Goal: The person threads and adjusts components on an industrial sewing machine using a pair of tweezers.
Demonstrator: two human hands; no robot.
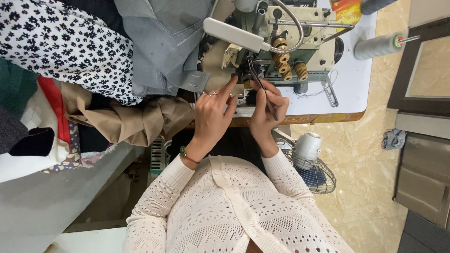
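While an orange-and-yellow package (348,10) lies at the top edge of the frame, right of centre, on the white table (349,89), its print too small to make out, both hands work at the front of the cream-coloured sewing machine (286,44) in the upper middle. At centre frame, the left hand (213,117) has its index finger stretched out, the tip touching the machine's dark needle area, while the other fingers curl loosely together; rings show on it and a green bead bracelet (183,152) sits at the wrist. Just beside it to the right, the right hand (267,110) has its thumb and fingers pinched tight on slim dark tweezers (262,89), whose tips point up and left into the same spot near the brass tension knobs (286,58). A white lamp (233,33) on a bendy neck hangs above the fingers. Grey thread cones (377,46) stand at upper right. Piled fabric, among it a black-and-white flowered cloth (65,44), fills the upper left, and a small white fan (311,161) sits on the floor right of centre.
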